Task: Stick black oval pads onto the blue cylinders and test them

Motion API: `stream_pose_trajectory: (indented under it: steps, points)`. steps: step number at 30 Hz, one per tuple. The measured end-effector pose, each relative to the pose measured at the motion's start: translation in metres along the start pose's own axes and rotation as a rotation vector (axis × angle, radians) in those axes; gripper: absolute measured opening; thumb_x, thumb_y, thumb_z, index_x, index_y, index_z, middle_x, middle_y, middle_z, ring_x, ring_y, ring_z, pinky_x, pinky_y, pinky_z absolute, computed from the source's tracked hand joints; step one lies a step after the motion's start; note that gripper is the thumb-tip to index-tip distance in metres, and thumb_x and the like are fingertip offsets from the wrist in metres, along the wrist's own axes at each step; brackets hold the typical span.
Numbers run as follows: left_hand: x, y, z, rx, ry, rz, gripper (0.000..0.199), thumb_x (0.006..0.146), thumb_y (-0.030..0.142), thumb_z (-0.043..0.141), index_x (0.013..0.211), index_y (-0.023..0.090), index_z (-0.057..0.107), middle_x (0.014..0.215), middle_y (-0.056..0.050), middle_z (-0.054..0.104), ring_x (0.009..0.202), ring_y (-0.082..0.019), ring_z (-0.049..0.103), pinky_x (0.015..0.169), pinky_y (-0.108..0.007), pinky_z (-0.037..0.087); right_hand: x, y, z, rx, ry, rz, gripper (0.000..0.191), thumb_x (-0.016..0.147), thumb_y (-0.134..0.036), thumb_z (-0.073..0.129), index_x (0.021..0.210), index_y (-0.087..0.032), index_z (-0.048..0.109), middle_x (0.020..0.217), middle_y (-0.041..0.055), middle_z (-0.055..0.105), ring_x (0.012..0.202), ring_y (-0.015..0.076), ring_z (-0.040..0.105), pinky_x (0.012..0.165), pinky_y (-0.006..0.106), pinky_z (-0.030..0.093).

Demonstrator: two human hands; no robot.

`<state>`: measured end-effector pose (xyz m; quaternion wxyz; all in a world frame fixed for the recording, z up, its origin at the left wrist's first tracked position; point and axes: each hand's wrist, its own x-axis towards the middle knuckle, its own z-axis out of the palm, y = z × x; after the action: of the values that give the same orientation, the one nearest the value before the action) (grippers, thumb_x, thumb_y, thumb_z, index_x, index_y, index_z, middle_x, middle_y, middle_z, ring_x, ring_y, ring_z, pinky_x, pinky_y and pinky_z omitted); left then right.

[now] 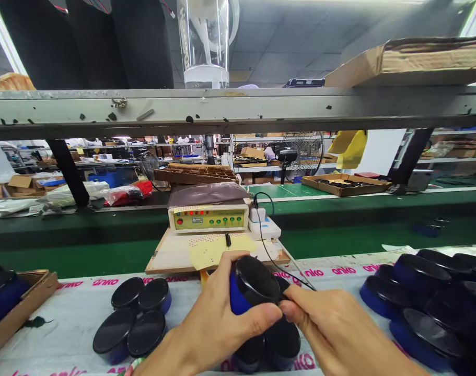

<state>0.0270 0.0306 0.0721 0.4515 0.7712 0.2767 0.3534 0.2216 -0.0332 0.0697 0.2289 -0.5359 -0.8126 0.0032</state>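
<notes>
My left hand (225, 313) is wrapped round a round blue piece with a glossy black top (257, 282), held tilted above the table. On its right side, my right hand (324, 318) pinches a small dark part (282, 286) against it; most of that part is hidden by the fingers. Below the hands, more black-topped pieces (282, 344) stand on the table. Several like them (114, 331) sit in a group to the left, and a larger cluster (429, 308) stands at the right.
White sheeting with pink lettering (73, 313) covers the table. A cardboard box (30, 308) holds blue pieces at far left. Behind are a control unit (208, 216), a yellow paper with a pen, a black cable (263, 240) and a green belt (339, 230). A metal shelf (261, 107) crosses above.
</notes>
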Motion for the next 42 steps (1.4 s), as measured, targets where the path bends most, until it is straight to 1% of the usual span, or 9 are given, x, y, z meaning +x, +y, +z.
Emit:
stream_pose_trajectory:
  steps: [6, 10, 14, 19, 28, 32, 37, 39, 42]
  points:
    - [0.002, -0.006, -0.003, 0.258, 0.030, 0.141, 0.059, 0.083, 0.052, 0.062, 0.127, 0.026, 0.034, 0.115, -0.006, 0.049, 0.102, -0.022, 0.052, 0.089, -0.038, 0.046, 0.007, 0.004, 0.007, 0.201, -0.043, 0.092, 0.028, 0.099, -0.029, 0.027, 0.080, -0.025, 0.046, 0.068, -0.0026, 0.058, 0.055, 0.0143, 0.048, 0.052, 0.027, 0.032]
    - [0.003, -0.011, -0.005, 0.669, 0.210, 0.503, 0.062, 0.088, 0.036, 0.061, 0.139, 0.018, 0.031, 0.124, -0.012, 0.035, 0.119, -0.026, 0.040, 0.103, -0.042, 0.042, 0.020, 0.010, 0.024, 0.372, -0.015, 0.059, 0.020, 0.098, -0.023, 0.027, 0.089, -0.024, 0.045, 0.079, -0.0009, 0.059, 0.063, 0.0143, 0.052, 0.058, 0.026, 0.037]
    - [0.005, -0.009, -0.004, 0.897, 0.302, 0.906, 0.041, 0.086, 0.005, 0.058, 0.125, 0.012, 0.051, 0.112, -0.008, 0.038, 0.120, -0.026, 0.039, 0.107, -0.045, 0.040, 0.027, 0.016, 0.036, 0.458, 0.024, 0.017, 0.019, 0.098, -0.026, 0.027, 0.089, -0.023, 0.043, 0.081, 0.0018, 0.060, 0.067, 0.0156, 0.055, 0.060, 0.027, 0.041]
    - [0.005, 0.000, -0.006, 1.034, 0.261, 1.078, 0.023, 0.084, -0.003, 0.053, 0.104, 0.006, 0.062, 0.107, -0.007, 0.037, 0.100, -0.015, 0.049, 0.110, -0.049, 0.039, 0.027, 0.017, 0.035, 0.398, 0.056, -0.019, 0.015, 0.094, -0.022, 0.027, 0.087, -0.022, 0.040, 0.084, 0.0058, 0.061, 0.072, 0.0187, 0.060, 0.064, 0.030, 0.046]
    - [0.009, -0.005, -0.008, 1.023, 0.244, 1.005, 0.021, 0.084, -0.003, 0.047, 0.096, 0.008, 0.060, 0.104, -0.008, 0.038, 0.090, -0.016, 0.049, 0.105, -0.053, 0.042, 0.027, 0.013, 0.036, 0.424, 0.059, -0.021, 0.019, 0.096, -0.025, 0.026, 0.086, -0.022, 0.042, 0.085, 0.0061, 0.060, 0.072, 0.0170, 0.058, 0.068, 0.030, 0.050]
    - [0.004, -0.005, -0.015, 0.906, 0.259, 0.904, 0.019, 0.087, 0.005, 0.051, 0.103, 0.015, 0.057, 0.102, -0.006, 0.038, 0.106, -0.021, 0.047, 0.101, -0.046, 0.046, 0.026, 0.015, 0.034, 0.384, 0.081, -0.048, 0.018, 0.098, -0.029, 0.031, 0.089, -0.022, 0.045, 0.085, 0.0050, 0.061, 0.073, 0.0167, 0.058, 0.065, 0.028, 0.047]
    - [-0.002, -0.003, -0.018, 0.780, 0.005, 0.494, 0.082, 0.082, 0.016, 0.065, 0.146, 0.020, 0.014, 0.133, -0.014, 0.041, 0.123, -0.025, 0.043, 0.101, -0.041, 0.046, 0.022, 0.014, 0.023, 0.080, 0.033, -0.231, 0.031, 0.100, -0.025, 0.030, 0.079, -0.020, 0.052, 0.066, 0.0008, 0.059, 0.053, 0.0136, 0.051, 0.050, 0.026, 0.035]
    - [0.000, -0.005, -0.018, 0.776, 0.046, 0.459, 0.078, 0.082, 0.014, 0.062, 0.145, 0.021, 0.016, 0.137, -0.013, 0.043, 0.125, -0.027, 0.042, 0.103, -0.045, 0.042, 0.017, 0.018, 0.009, -0.142, 0.152, -0.294, 0.034, 0.099, -0.021, 0.030, 0.076, -0.019, 0.054, 0.061, 0.0010, 0.059, 0.050, 0.0138, 0.052, 0.049, 0.027, 0.032]
    - [0.007, -0.008, -0.017, 0.724, 0.332, 0.386, 0.062, 0.084, 0.011, 0.055, 0.139, 0.023, 0.027, 0.137, -0.012, 0.042, 0.126, -0.029, 0.041, 0.104, -0.052, 0.038, 0.006, 0.032, -0.025, -0.462, 0.542, -0.235, 0.030, 0.099, -0.022, 0.035, 0.082, -0.017, 0.059, 0.062, 0.0030, 0.062, 0.051, 0.0144, 0.057, 0.053, 0.027, 0.035]
